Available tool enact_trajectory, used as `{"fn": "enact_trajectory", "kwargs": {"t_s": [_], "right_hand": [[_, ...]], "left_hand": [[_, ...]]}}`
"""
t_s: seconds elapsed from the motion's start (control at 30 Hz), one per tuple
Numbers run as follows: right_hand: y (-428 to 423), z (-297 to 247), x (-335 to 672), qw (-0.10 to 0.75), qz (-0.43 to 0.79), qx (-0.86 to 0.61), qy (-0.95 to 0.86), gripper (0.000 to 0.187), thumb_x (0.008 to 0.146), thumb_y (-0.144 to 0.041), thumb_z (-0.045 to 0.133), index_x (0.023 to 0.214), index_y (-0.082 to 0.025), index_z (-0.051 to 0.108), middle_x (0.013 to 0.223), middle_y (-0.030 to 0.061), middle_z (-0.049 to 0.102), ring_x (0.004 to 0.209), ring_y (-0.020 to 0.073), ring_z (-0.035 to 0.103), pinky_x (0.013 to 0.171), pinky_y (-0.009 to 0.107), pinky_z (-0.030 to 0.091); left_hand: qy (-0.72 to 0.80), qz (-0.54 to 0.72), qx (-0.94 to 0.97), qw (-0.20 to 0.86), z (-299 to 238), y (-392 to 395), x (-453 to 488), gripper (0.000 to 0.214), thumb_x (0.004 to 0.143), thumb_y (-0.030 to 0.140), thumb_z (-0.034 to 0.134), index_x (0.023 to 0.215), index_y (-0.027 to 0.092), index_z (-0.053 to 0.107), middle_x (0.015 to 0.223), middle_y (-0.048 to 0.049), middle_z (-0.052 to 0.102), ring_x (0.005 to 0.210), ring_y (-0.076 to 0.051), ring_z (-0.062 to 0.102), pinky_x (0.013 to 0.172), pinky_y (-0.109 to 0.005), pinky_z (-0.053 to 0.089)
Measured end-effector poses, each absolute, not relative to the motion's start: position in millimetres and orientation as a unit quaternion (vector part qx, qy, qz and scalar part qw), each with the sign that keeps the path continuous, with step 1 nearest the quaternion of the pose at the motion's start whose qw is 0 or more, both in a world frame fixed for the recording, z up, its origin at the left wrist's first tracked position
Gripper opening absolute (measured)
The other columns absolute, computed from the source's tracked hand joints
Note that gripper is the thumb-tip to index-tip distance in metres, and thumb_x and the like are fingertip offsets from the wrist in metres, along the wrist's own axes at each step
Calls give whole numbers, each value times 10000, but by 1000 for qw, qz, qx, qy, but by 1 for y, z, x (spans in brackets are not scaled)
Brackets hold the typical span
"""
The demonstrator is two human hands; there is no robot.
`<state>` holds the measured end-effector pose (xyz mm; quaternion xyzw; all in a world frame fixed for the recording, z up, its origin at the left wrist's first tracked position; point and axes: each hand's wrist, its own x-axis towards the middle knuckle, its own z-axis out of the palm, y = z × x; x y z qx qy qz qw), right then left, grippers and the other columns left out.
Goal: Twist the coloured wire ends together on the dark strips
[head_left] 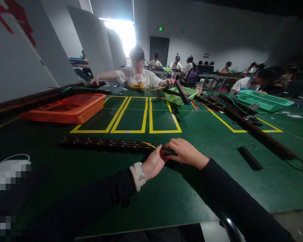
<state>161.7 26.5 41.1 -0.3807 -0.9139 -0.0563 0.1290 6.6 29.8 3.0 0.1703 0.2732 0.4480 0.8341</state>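
Observation:
A long dark strip (103, 144) with small coloured parts lies across the green table (204, 188) in front of me. Coloured wires (166, 150) stick out of its right end. My left hand (153, 164), with a white band at the wrist, is closed in a pinch at that end of the strip. My right hand (185, 153) lies over the wires from the right, fingers curled around them. Both sleeves are dark.
An orange basket (65, 108) sits at the far left, a light green basket (180, 95) at the far middle, a teal basket (264, 101) at the right. Yellow tape boxes (146, 116) mark the table. A second long strip (255, 129) runs along the right. A person in white (137, 76) works opposite; others sit behind.

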Motion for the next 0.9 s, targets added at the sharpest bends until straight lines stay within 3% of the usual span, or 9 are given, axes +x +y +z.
{"fn": "enact_trajectory", "kwargs": {"t_s": [0.13, 0.3, 0.47, 0.57, 0.73, 0.9], "right_hand": [[25, 46, 159, 74, -124, -346, -927, 181, 856, -263, 534, 995, -150, 558, 896, 76, 560, 806, 191, 510, 720, 317, 371], [24, 42, 157, 60, -132, -347, -926, 117, 885, -190, 456, 892, -143, 563, 847, 75, 566, 765, 183, 506, 705, 319, 363], [23, 44, 165, 113, -50, -368, -922, 269, 915, -162, 419, 1158, -166, 532, 894, 57, 593, 804, 163, 542, 714, 286, 389], [23, 47, 168, 113, -33, -367, -923, 297, 919, -154, 411, 1189, -180, 533, 912, 58, 602, 813, 157, 551, 715, 281, 393], [21, 53, 163, 82, -93, -332, -935, 314, 918, -194, 443, 1224, -210, 511, 997, 75, 594, 824, 163, 540, 729, 304, 377], [18, 54, 158, 57, -151, -260, -952, 245, 919, -184, 444, 1133, -219, 558, 1042, 81, 591, 849, 170, 521, 732, 319, 347]], "left_hand": [[269, 448, 151, 839, 1, 30, 6, 234, 891, 170, 414, 717, 135, 566, 703, -37, 608, 688, -116, 570, 756, -258, 466], [255, 439, 151, 848, 3, 29, 6, 208, 881, 171, 435, 769, 127, 604, 798, -66, 648, 777, -130, 596, 834, -265, 461], [247, 436, 169, 849, 3, 30, 6, 255, 890, 201, 403, 760, 115, 605, 796, -90, 656, 834, -169, 610, 873, -323, 454], [253, 435, 167, 848, 2, 31, 5, 252, 891, 208, 406, 763, 114, 603, 798, -93, 657, 834, -170, 611, 875, -324, 450], [260, 441, 168, 843, -1, 31, 5, 178, 865, 183, 458, 766, 122, 592, 755, -60, 642, 747, -140, 604, 809, -285, 467], [276, 432, 162, 843, 2, 30, 5, 181, 863, 188, 451, 739, 135, 572, 692, -31, 617, 640, -114, 573, 634, -221, 456]]}}
